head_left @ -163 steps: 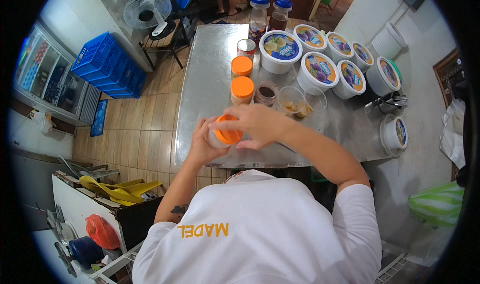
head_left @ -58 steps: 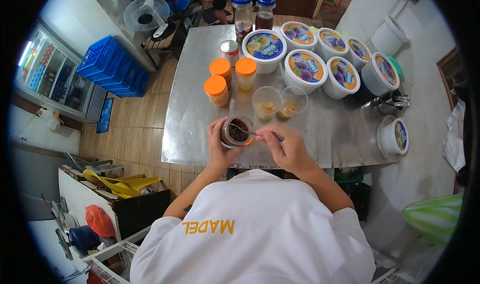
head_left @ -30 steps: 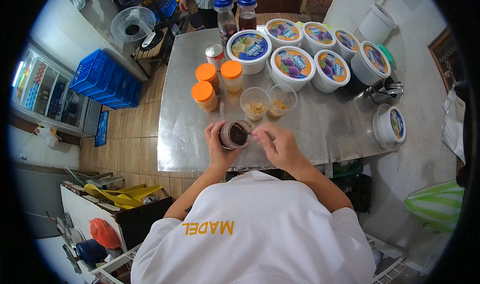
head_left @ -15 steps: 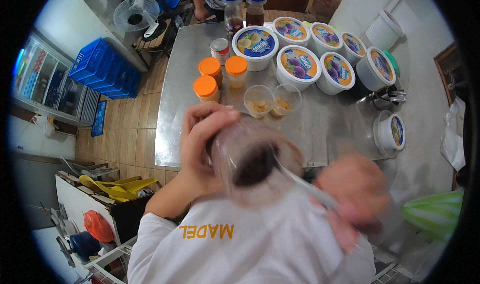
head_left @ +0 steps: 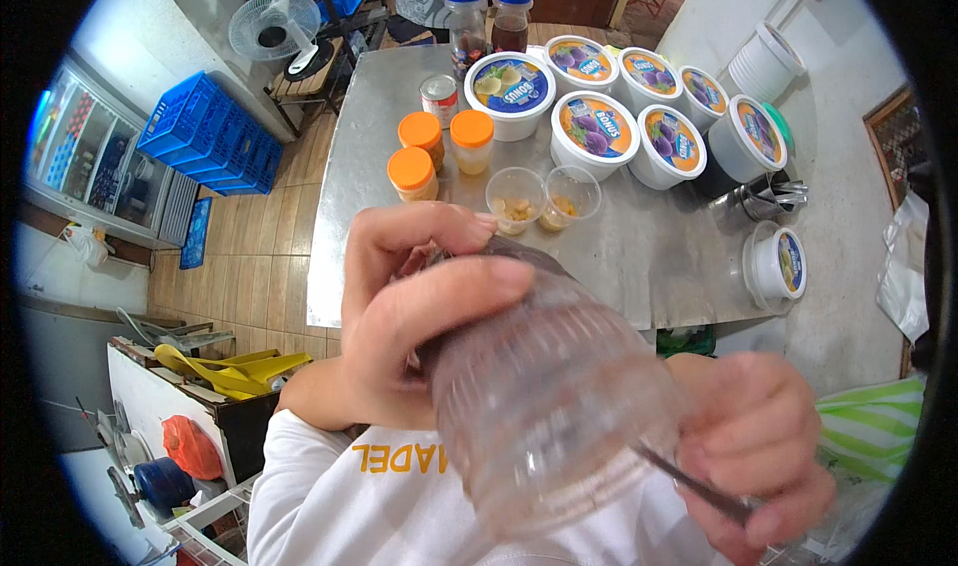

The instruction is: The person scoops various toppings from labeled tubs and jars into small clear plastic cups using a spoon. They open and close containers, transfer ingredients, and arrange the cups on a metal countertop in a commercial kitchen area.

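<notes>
We record the person's own body only. The torso is covered by a white short-sleeved shirt [head_left: 399, 496] of plain knit fabric, filling the lower middle of the head view. Across its chest we note a line of block lettering [head_left: 404, 458] in yellow, seen upside down from above. The sleeve hem on the left side ends above the elbow, leaving the forearm bare. The left hand [head_left: 419, 306] and right hand [head_left: 763, 446] are both bare: we see no gloves, rings, watch or bands. The fingers [head_left: 469, 282] show short, unpainted nails. The right side of the shirt is mostly hidden.
</notes>
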A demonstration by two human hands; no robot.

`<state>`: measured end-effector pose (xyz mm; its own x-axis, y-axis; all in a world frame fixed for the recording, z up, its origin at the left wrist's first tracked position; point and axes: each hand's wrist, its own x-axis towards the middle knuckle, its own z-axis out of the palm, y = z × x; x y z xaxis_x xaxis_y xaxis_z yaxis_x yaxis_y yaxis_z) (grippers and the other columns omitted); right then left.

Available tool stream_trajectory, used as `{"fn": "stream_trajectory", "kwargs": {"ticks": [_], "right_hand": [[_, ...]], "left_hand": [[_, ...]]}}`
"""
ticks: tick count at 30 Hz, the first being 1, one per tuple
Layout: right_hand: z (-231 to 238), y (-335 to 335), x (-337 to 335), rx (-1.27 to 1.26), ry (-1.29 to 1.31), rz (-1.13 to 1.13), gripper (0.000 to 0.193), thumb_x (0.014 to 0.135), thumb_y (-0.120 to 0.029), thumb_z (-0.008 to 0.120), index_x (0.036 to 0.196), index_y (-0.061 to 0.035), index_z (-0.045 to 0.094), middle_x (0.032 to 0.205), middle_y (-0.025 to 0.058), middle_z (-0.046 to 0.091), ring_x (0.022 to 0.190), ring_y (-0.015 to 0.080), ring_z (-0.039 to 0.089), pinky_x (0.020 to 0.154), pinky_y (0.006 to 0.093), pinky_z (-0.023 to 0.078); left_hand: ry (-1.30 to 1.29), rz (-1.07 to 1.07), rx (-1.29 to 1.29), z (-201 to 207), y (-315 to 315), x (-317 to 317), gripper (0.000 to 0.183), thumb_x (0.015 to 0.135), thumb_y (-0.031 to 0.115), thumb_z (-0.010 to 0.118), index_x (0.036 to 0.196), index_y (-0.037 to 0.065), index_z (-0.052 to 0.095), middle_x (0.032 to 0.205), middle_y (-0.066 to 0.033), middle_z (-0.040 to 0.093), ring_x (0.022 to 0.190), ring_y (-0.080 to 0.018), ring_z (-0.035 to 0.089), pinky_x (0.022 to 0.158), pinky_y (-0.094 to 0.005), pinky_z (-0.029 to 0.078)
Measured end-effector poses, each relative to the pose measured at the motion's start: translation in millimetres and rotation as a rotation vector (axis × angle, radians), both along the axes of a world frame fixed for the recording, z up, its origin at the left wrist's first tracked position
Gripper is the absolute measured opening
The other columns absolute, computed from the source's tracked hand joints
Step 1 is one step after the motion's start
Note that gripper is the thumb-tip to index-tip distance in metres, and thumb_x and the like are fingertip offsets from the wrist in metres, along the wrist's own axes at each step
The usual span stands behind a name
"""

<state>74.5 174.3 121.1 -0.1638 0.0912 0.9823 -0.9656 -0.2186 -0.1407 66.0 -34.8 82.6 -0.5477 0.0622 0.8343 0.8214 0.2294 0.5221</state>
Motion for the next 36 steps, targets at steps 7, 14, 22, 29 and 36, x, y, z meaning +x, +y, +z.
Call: {"fn": "stream_trajectory", "kwargs": {"ticks": [7, 14, 22, 29, 36], "right_hand": [[-38, 5, -37, 0.591, -0.272, -0.14, 0.011, 0.091, -0.006, 0.061, 0.1, -0.0053, 0.055, 0.075, 0.0119, 0.067, 0.063, 0.022, 0.064, 0.057, 0.0317, 0.05], [-94, -17, -48, 0.701, -0.54, -0.011, 0.019, 0.086, 0.003, 0.061, 0.104, -0.003, 0.061, 0.087, 0.0084, 0.065, 0.072, 0.0233, 0.065, 0.064, 0.0288, 0.051], [-118, -23, -51, 0.613, -0.923, 0.146, 0.012, 0.098, -0.006, 0.052, 0.106, -0.0003, 0.06, 0.091, 0.0107, 0.069, 0.075, 0.0134, 0.066, 0.069, 0.0268, 0.054], [-158, -20, -55, 0.285, -1.266, 0.352, 0.022, 0.103, -0.017, 0.046, 0.108, 0.0005, 0.057, 0.091, 0.0163, 0.07, 0.075, 0.0165, 0.067, 0.069, 0.0317, 0.057], [-179, -12, -58, 0.119, -1.386, 0.368, 0.022, 0.103, -0.019, 0.047, 0.111, -0.0011, 0.056, 0.092, 0.0172, 0.07, 0.076, 0.0176, 0.068, 0.071, 0.0331, 0.058]], "left_hand": [[-0.387, 0.043, -0.092, -74, -20, -13, 0.083, 0.054, 0.014, 0.094, 0.124, 0.006, 0.05, 0.119, -0.0119, 0.055, 0.112, -0.0259, 0.055, 0.094, -0.0365, 0.047], [-0.461, 0.202, 0.014, -162, -20, -20, 0.083, 0.055, 0.012, 0.094, 0.123, 0.008, 0.045, 0.116, -0.0109, 0.05, 0.109, -0.0273, 0.054, 0.093, -0.0376, 0.046], [-0.433, 0.399, -0.148, -169, -22, -18, 0.084, 0.054, 0.006, 0.093, 0.122, 0.009, 0.044, 0.117, -0.0115, 0.047, 0.108, -0.0291, 0.052, 0.093, -0.0383, 0.045], [-0.473, 0.468, -0.184, -180, -23, -23, 0.085, 0.05, 0.001, 0.09, 0.123, 0.01, 0.046, 0.118, -0.0124, 0.047, 0.11, -0.0314, 0.05, 0.095, -0.0399, 0.045], [-0.547, 0.451, -0.183, -197, -19, -23, 0.084, 0.051, 0.001, 0.089, 0.123, 0.01, 0.047, 0.119, -0.0131, 0.048, 0.113, -0.0343, 0.049, 0.096, -0.0428, 0.045]]}}
